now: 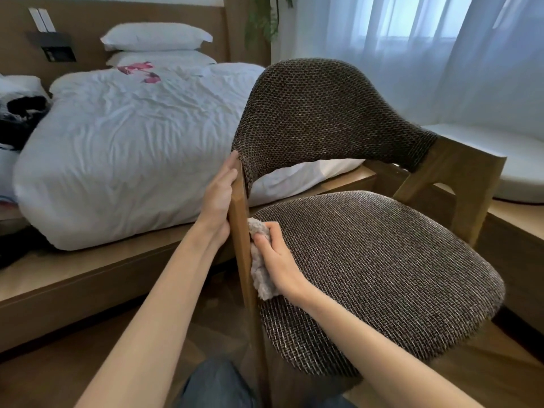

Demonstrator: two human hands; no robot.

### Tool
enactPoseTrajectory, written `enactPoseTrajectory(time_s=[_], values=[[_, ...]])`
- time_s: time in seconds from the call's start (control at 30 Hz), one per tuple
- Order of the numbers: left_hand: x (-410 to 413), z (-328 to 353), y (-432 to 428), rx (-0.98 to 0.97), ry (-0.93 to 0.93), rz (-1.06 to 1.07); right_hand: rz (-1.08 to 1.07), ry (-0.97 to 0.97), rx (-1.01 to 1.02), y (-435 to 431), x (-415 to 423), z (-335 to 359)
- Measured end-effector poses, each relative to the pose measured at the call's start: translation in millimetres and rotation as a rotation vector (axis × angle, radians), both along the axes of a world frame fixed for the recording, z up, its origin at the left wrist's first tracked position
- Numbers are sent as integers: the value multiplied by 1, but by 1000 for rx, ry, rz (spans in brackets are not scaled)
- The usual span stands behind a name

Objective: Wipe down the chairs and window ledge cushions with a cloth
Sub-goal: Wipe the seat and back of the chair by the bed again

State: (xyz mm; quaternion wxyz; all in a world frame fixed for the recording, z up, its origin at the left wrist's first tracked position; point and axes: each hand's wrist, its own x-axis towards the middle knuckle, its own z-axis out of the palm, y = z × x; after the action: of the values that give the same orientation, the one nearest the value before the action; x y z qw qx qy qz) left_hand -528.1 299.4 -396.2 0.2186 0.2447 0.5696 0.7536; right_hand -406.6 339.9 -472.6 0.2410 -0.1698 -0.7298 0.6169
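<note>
A wooden chair with a brown woven seat [379, 272] and curved woven backrest [321, 113] stands in front of me, tilted toward the right. My left hand [219, 198] grips the chair's near wooden post [243, 260] from the left side. My right hand [275, 256] is closed on a fluffy grey cloth [260, 273], pressing it against the inner side of that post at the seat's left edge. A white window ledge cushion [506, 160] lies at the right behind the chair.
A bed with a rumpled white duvet [126, 148] and two pillows sits close on the left on a low wooden platform [88, 275]. Sheer curtains [426, 54] hang behind the chair. Dark clothing lies at the far left. My knee in jeans [217, 384] shows at the bottom.
</note>
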Motion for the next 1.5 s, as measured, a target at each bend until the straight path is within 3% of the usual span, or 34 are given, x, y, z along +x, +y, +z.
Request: enactPoseTrajectory(time_s=[0.13,0.23,0.43,0.67,0.97,1.27,1.37,1.5], values=[[0,-1,-5,8,-8,-46,-97,136,34,2,-21,39],[3,2,-8,-10,-36,-30,-143,225,183,9,-38,77],[1,-4,-22,-58,-6,23,-182,-64,431,29,-84,102],[-6,-8,-45,-69,-124,-59,-94,-282,656,45,-104,126],[-8,-29,-73,-185,-152,-1,-1,10,721,13,-33,100],[29,-30,-97,-13,201,108,100,-2,975,5,7,65],[40,-35,-101,-43,383,149,128,63,926,8,10,59],[47,-49,-95,-105,462,207,104,225,671,6,10,55]])
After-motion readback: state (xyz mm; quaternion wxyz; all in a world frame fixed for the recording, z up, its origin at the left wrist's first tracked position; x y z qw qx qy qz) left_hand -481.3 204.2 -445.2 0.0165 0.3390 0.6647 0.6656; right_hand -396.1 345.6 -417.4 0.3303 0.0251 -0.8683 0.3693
